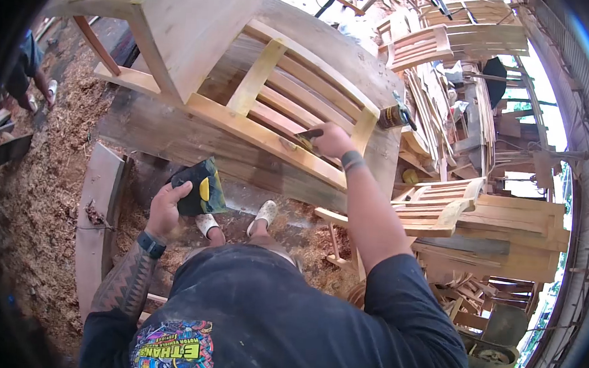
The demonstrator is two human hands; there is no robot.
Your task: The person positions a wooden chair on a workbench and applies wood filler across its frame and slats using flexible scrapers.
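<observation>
While the slatted wooden frame [234,124] is lying on the worktop [385,156] before me, I am bringing a small spreader [307,137] to its near rail, beside a dark mark in the wood. My right hand [332,140] is gripping this spreader, and my left hand [165,210] is pinching the edge of a dark plate [188,176], which is bearing a yellow lump [204,188], perhaps a filler. By my judgement, I am working at the spreading step, and the next move is calling for a flat blade and a light, even pressure along the rail. Whether paste is sitting under the blade, I cannot tell.

Near the right end of the frame, a can [394,116] is standing on the worktop. Wood shavings [61,146] are covering the floor at left, where another person's legs [26,66] are showing. To the right, other slatted pieces [442,193] are lying near stacked strips [427,91] of wood.
</observation>
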